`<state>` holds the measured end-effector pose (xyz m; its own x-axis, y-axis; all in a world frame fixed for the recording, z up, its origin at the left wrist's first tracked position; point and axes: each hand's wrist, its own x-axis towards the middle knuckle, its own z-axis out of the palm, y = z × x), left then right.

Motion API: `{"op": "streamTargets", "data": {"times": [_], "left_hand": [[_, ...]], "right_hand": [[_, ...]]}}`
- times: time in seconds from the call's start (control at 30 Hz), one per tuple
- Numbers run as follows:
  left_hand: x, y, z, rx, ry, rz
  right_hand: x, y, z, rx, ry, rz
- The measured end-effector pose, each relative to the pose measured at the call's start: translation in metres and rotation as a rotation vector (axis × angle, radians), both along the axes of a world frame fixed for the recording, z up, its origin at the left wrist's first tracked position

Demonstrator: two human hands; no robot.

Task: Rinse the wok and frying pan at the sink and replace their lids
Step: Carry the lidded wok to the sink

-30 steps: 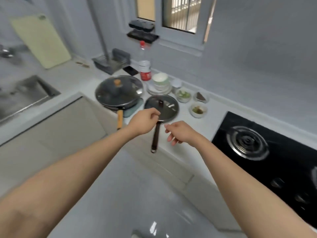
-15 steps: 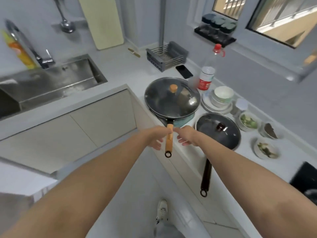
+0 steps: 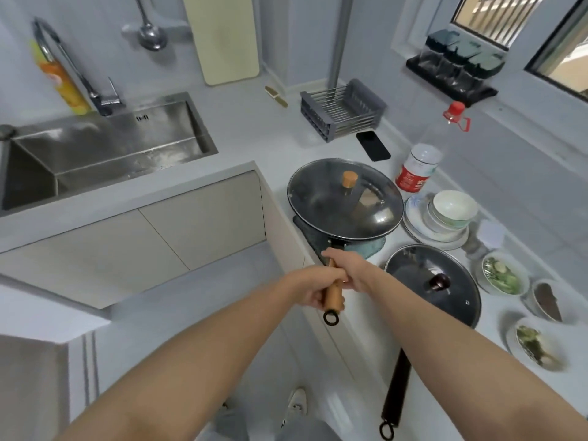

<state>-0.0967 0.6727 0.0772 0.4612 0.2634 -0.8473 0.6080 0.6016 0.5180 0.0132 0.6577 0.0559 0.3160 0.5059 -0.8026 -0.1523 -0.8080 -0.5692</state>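
1. Wooden and light brown, the wok handle (image 3: 333, 292) juts out over the near edge of the counter (image 3: 254, 135), ending in a black hanging ring.
2. Both hands close on that handle: the left hand (image 3: 313, 286) has its fingers curled round the lower part, and the right hand (image 3: 348, 270) grips it just above, nearer the pan, the two hands touching.
3. The wok (image 3: 345, 205) sits on the counter, partly on a teal cloth (image 3: 366, 248), with its glass lid (image 3: 366, 214) on; the lid carries a wooden knob (image 3: 349, 179).
4. Right of the wok and nearer stands the frying pan (image 3: 434, 288), also lidded, with a dark knob (image 3: 439, 281) on its lid; its long black handle (image 3: 396, 393) hangs out past the counter edge.
5. The steel sink (image 3: 105, 148) lies far to the left, well apart from both pans, with a tap (image 3: 74, 70) behind it and a yellow bottle (image 3: 60, 79) beside the tap.
6. Far behind the wok are a black phone (image 3: 373, 145), a wire dish rack (image 3: 342, 109) and a red-capped bottle (image 3: 423, 160).
7. A stack of white plates and bowls (image 3: 444, 214) sits just right of the wok.
8. Three small dishes (image 3: 504, 276) holding food line the right side of the counter, near the frying pan.
9. A pale cutting board (image 3: 224, 36) leans on the far wall, and a ladle (image 3: 149, 30) hangs left of it.
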Motion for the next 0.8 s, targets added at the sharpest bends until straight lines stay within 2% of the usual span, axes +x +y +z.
{"op": "streamTargets", "data": {"times": [0.13, 0.2, 0.37, 0.57, 0.8], "left_hand": [[0.013, 0.009, 0.014, 0.035, -0.041, 0.106], [0.014, 0.012, 0.021, 0.014, -0.088, 0.198], [0.008, 0.016, 0.034, -0.015, -0.111, 0.309], [-0.013, 0.023, 0.041, -0.013, -0.13, 0.289], [-0.075, 0.068, 0.054, 0.127, -0.167, 0.276]], "right_hand": [[0.006, 0.025, 0.011, 0.002, 0.198, -0.107], [0.005, 0.034, 0.013, 0.014, 0.211, -0.136], [-0.007, 0.039, 0.019, 0.081, 0.131, -0.204], [-0.024, 0.045, 0.024, 0.136, 0.013, -0.194], [-0.087, 0.093, 0.049, 0.225, -0.087, -0.142]]}}
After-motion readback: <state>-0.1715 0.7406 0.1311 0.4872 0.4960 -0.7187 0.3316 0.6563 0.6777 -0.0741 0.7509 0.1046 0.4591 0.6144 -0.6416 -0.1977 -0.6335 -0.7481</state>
